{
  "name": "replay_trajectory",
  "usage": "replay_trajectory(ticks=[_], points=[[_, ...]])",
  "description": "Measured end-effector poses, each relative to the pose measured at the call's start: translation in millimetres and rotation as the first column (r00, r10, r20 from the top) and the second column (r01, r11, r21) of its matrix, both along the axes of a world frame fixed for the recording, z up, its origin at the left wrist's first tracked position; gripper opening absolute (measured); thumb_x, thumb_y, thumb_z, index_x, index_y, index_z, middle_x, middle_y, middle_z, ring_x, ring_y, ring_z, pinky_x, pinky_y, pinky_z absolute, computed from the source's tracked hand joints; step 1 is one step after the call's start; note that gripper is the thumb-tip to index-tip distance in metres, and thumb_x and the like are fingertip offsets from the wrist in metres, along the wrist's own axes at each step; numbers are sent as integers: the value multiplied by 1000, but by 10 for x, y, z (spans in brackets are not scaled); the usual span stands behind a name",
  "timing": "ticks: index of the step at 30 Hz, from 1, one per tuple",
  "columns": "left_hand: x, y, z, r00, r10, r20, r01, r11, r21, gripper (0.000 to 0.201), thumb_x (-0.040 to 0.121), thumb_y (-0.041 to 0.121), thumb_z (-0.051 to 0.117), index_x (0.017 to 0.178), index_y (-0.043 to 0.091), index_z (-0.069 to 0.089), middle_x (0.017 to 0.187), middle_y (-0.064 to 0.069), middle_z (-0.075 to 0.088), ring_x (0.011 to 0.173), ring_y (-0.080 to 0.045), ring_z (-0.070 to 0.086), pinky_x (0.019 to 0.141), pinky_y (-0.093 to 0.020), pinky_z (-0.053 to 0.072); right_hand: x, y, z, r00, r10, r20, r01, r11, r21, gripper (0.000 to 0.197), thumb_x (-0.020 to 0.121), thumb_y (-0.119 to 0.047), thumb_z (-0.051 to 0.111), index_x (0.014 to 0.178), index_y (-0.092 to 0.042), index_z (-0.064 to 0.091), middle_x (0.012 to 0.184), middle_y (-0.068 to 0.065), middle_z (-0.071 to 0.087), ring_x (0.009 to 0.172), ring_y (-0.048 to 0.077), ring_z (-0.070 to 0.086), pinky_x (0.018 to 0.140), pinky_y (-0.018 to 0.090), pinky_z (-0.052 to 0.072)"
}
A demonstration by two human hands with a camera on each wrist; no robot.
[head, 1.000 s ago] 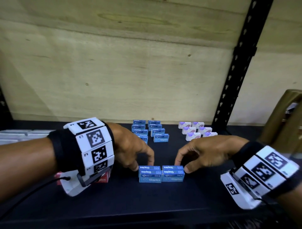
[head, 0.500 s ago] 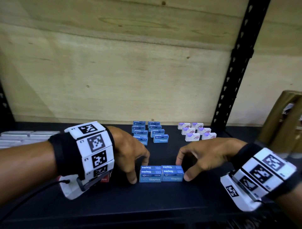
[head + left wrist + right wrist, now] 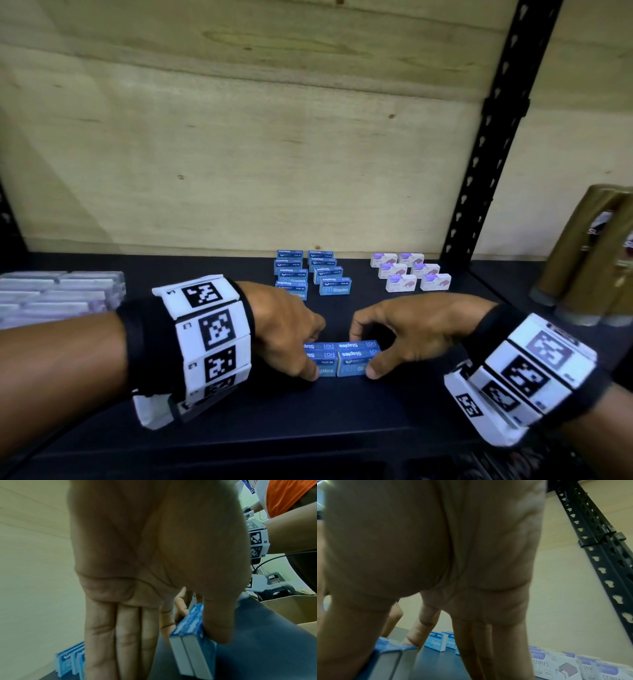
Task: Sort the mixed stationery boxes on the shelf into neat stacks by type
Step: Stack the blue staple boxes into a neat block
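Blue staple boxes [image 3: 342, 358] near the shelf [image 3: 308, 421] front edge, pinched from both ends by left hand [image 3: 291, 329] and right hand [image 3: 411, 325]: uneven squeeze likely to buckle the block, scattering loose boxes.

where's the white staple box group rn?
Head view: the white staple boxes sit at the back right of the shelf, right of the blue staple box rows and left of the black upright.
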State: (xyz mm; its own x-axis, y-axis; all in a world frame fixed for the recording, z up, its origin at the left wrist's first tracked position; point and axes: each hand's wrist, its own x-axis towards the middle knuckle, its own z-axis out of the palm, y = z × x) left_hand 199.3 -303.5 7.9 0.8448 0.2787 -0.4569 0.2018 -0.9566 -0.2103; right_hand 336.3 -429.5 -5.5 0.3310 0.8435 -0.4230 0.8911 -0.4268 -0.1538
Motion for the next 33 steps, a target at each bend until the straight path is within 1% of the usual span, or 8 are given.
replay_trajectory(ticks=[4, 8, 18, 21, 25, 28, 30, 33], points=[[5, 3, -3, 1000, -8, -1, 8, 1000, 2, 34, 89, 61, 50, 101, 32, 37, 75, 11, 36, 85, -20, 45, 74, -35, 39, -20, 4, -4, 1000, -4, 3, 4, 1000, 4, 35, 79, -52, 74, 107, -43, 55, 107, -9, 64, 94, 14, 60, 89, 34, 49], [6, 16, -3, 1000, -12, 2, 12, 1000, -9, 32, 89, 61, 50, 99, 33, 38, 76, 11, 40, 83, -19, 47, 73, -34, 40, -30, 12, -16, 1000, -13, 21, 13, 1000, 16, 33, 80, -53, 73, 104, -44, 53, 90, -13, 58, 80, 9, 54, 74, 29, 44], [-15, 35, -35, 1000, -13, 20, 13, 1000, -19, 35, 88, 62, 51, 100, 32, 40, 76, 11, 40, 88, -20, 50, 76, -34, 42, -38, -2, -48, 999, -31, 30, 30, 999, 44, 31, 81, -52, 72, 104, -42, 53, 81, -12, 54, 72, 4, 50, 67, 27, 40], [1, 62, -36, 1000, 12, 26, -11, 998, -54, 43, 84, 66, 55, 103, 30, 43, 78, 12, 43, 81, -15, 49, 75, -33, 43, -35, 8, -36, 999, -38, 17, 38, 999, 16, 38, 79, -57, 72, 107, -42, 53, 90, -13, 58, 80, 7, 54, 74, 29, 45], [39, 189, 53, 997, 71, -2, -71, 985, -156, 64, 71, 73, 64, 117, 31, 48, 86, 17, 50, 85, -9, 52, 81, -30, 44, 46, 30, 54, 993, -106, -44, 106, 994, -14, 60, 65, -78, 68, 113, -47, 54, 115, -14, 62, 104, 7, 60, 96, 35, 51], [74, 380, 122, 996, 86, 23, -80, 978, -192, 60, 70, 69, 68, 115, 34, 52, 100, 16, 60, 97, -10, 57, 91, -31, 47, 153, 87, 88, 952, -244, -185, 260, 963, 68, 60, 68, -79, 63, 110, -36, 61, 119, -2, 63, 108, 16, 63, 82, 40, 61], [123, 518, 152, 992, 111, 55, -96, 970, -225, 52, 71, 65, 71, 109, 33, 56, 103, 11, 69, 96, -11, 62, 94, -35, 50, 240, 159, 92, 931, -307, -197, 331, 938, 104, 57, 75, -75, 59, 109, -30, 60, 113, 10, 66, 101, 22, 67, 77, 40, 62], [208, 690, 210, 982, 176, 64, -147, 937, -318, 47, 72, 56, 75, 103, 25, 58, 93, 5, 73, 83, -11, 64, 81, -27, 51, 387, 281, 78, 949, -303, -84, 312, 942, 121, 46, 85, -65, 60, 112, -28, 58, 92, -1, 64, 77, 12, 63, 73, 29, 60]])
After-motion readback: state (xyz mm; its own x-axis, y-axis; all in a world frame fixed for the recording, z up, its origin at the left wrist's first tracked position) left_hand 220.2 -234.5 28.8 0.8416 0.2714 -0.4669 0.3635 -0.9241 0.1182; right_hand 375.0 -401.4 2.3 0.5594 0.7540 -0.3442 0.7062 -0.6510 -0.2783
